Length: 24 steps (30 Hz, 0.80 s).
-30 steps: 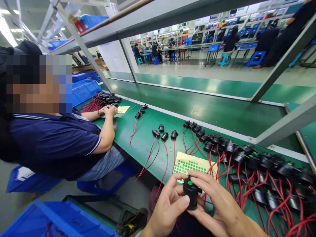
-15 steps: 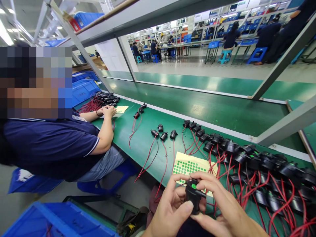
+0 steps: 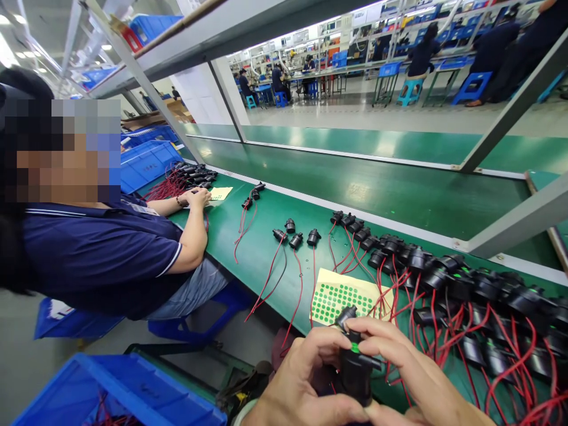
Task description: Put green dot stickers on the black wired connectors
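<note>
A black cylindrical part (image 3: 355, 376) with a green dot on it is held between my two hands at the bottom centre. My left hand (image 3: 306, 378) grips it from the left, thumb low and fingers at its upper side. From the right, my right hand (image 3: 408, 361) pinches it, fingertips beside the green dot. Just beyond lies a yellow sheet (image 3: 341, 296) with rows of green dots. Many black parts with red wires (image 3: 479, 290) are heaped to the right. Several more loose parts (image 3: 296, 240) lie left of the sheet.
A person in a navy shirt (image 3: 102, 254) sits at the left, hands on the green bench (image 3: 231, 242). Blue bins (image 3: 146, 165) stand behind them. Another blue bin (image 3: 119, 390) is at the lower left. Metal frame posts (image 3: 510, 112) rise beyond the bench.
My hands and the held part have shifted slightly lower and right, and the part is tipped differently, showing its top end. My fingers now close around the green dot.
</note>
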Each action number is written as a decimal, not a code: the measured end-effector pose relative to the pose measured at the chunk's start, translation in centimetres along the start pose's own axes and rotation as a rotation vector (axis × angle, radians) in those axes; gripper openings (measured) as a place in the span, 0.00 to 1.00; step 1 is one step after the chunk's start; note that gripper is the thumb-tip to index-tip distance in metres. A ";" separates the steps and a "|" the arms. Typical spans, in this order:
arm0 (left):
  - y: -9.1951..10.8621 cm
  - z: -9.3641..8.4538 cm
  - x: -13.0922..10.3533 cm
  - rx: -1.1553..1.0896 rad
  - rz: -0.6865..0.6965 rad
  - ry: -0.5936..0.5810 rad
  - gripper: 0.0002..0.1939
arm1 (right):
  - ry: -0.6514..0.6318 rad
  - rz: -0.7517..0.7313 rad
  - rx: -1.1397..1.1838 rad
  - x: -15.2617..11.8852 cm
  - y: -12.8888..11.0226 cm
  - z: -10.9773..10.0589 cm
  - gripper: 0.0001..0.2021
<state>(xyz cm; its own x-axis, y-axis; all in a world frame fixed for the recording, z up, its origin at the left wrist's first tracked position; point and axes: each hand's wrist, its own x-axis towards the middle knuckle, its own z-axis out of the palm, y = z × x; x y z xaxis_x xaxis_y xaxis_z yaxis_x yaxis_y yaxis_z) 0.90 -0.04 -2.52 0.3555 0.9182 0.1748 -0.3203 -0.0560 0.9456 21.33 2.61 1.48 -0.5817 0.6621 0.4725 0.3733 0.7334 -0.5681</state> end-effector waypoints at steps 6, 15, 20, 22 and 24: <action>-0.3 -1.0 -0.9 0.178 -0.054 -0.037 0.30 | -0.022 -0.017 0.044 -0.1 0.0 -0.1 0.17; 0.2 -0.4 -0.4 0.156 -0.045 -0.063 0.26 | 0.022 -0.005 0.070 -1.2 0.7 1.0 0.19; 0.0 -0.2 -0.4 0.073 0.005 -0.050 0.30 | 0.100 -0.025 0.056 -1.5 1.4 2.4 0.21; 0.1 -0.5 -0.6 0.167 0.012 -0.062 0.30 | 0.086 -0.041 0.041 -1.4 1.1 1.9 0.21; 0.2 -0.9 -0.8 0.264 0.009 -0.035 0.29 | 0.049 -0.041 0.021 -1.2 0.7 1.2 0.20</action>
<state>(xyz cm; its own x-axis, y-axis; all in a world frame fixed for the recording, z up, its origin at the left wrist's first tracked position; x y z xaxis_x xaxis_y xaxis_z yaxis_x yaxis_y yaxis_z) -0.22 -0.42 -2.66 0.3850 0.9034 0.1889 -0.0855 -0.1689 0.9819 21.34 2.13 -0.27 -0.5602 0.6386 0.5276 0.3342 0.7570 -0.5615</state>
